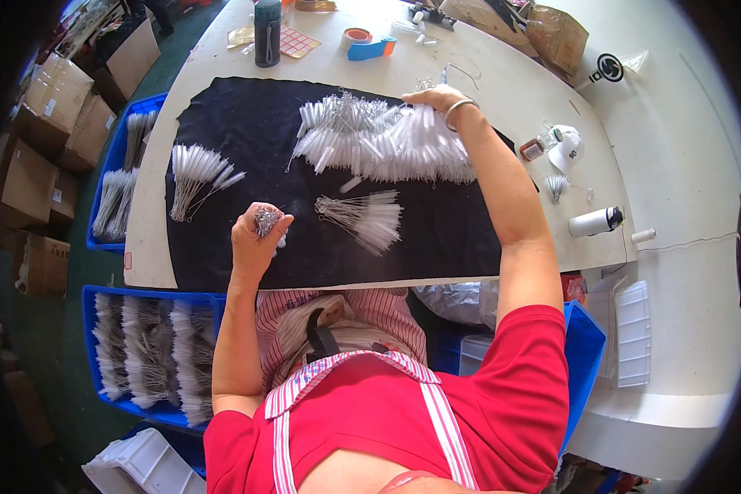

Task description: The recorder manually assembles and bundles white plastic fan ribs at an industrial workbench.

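Observation:
My left hand (256, 234) is closed in a fist around a bundle of straw brushes (266, 220); their looped wire ends poke out above the fingers. Farther off, my right hand (441, 100) pinches at the wire ends along the back of a big pile of white-bristled straw brushes (346, 136). Its fingertips are partly hidden among the wires. Between my hands and nearer me, a fanned bunch of straw brushes (366, 219) lies on the black cloth (247, 123). Another fanned brush bunch (198, 174) rests at the cloth's left side.
Blue crates (152, 417) filled with brushes stand left of the white table (214, 62). A dark flask (267, 34) and tape rolls (371, 48) sit at the back. On the right are a white cap (566, 150), a small jar (532, 149) and a white bottle (594, 222).

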`<state>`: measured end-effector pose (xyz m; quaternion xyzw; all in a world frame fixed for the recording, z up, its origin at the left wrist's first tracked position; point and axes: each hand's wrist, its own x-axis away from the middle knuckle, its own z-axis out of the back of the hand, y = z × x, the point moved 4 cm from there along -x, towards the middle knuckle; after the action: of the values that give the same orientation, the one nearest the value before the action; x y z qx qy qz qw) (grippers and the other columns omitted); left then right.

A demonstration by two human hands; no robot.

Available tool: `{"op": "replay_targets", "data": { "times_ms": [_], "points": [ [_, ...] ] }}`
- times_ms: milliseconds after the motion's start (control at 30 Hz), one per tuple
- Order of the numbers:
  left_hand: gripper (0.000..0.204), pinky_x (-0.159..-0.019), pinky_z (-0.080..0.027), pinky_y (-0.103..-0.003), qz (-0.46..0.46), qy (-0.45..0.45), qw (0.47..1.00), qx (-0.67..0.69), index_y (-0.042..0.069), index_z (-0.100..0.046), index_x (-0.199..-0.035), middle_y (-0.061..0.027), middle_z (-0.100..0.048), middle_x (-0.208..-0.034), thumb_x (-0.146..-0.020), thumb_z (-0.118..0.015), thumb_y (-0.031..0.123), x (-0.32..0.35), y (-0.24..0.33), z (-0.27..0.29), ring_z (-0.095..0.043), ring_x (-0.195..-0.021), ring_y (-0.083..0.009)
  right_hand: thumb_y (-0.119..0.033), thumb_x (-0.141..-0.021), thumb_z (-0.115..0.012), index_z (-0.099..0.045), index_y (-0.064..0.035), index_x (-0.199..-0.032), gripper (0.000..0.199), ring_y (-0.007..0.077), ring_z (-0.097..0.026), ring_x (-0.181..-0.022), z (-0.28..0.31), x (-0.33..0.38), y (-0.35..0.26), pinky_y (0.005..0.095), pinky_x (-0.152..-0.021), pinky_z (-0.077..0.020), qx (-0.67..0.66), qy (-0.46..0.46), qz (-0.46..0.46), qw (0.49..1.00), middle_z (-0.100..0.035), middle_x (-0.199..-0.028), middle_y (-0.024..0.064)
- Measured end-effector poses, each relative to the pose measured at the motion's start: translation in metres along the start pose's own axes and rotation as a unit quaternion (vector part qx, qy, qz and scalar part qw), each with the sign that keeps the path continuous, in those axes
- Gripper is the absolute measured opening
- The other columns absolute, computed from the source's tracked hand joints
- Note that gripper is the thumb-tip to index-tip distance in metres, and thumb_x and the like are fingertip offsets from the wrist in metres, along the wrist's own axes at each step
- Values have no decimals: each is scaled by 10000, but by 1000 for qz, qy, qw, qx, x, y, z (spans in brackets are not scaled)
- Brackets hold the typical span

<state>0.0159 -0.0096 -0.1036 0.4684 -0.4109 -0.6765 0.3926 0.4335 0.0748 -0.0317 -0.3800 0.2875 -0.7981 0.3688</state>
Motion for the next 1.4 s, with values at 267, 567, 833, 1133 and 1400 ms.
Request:
{"op": "replay_targets", "data": {
  "times_ms": [267, 567, 833, 1133, 1400],
  "points": [
    [225, -552, -458, -252, 18, -15, 999, 24, 46, -575, -798, -30, -613, -658, -758, -760, 167, 0, -2, 0, -574, -589, -91, -177, -756, -688, -621, 21, -827, 221, 211, -592, -557, 35, 32, -16, 335, -517, -475, -100, 85, 16, 991, -621, -702, 112],
    [189, -605, -442, -231, 42, 9, 998, 38, 41, -583, -806, 7, -596, -703, -778, -743, 136, -7, 10, 17, -520, -653, -52, -219, -844, -620, -631, -8, -780, 221, 93, -532, -614, 22, 84, -75, 230, -609, -418, -156, 92, 316, 931, -597, -682, 35],
    [119, -758, -435, -221, -34, -28, 983, 180, 45, -593, -863, -109, -594, -1180, -813, -696, 75, -8, 53, 39, -552, -881, -75, -247, -792, -570, -627, -57, -870, 213, 365, -622, -720, -141, 170, -91, 437, -656, -508, 190, 142, 488, 840, -642, -780, 177],
    [170, -907, -397, -264, -38, 16, 959, 280, 77, -547, -964, -130, -494, -1318, -861, -663, 147, 15, 24, 28, -484, -1072, -117, -301, -851, -515, -652, -48, -911, 294, 323, -536, -964, -268, 185, -49, 430, -843, -400, -6, -53, 525, 850, -597, -1023, 147],
    [306, -754, -437, -220, 96, -7, 928, 359, 98, -465, -1108, 31, -523, -931, -870, -652, 143, 19, -1, 20, -499, -845, -52, -601, -811, -566, -309, -43, -1411, 859, 244, -449, -1219, -287, 179, -41, 355, -1011, -352, -195, -247, 382, 869, -477, -1310, 199]
  ]
}}
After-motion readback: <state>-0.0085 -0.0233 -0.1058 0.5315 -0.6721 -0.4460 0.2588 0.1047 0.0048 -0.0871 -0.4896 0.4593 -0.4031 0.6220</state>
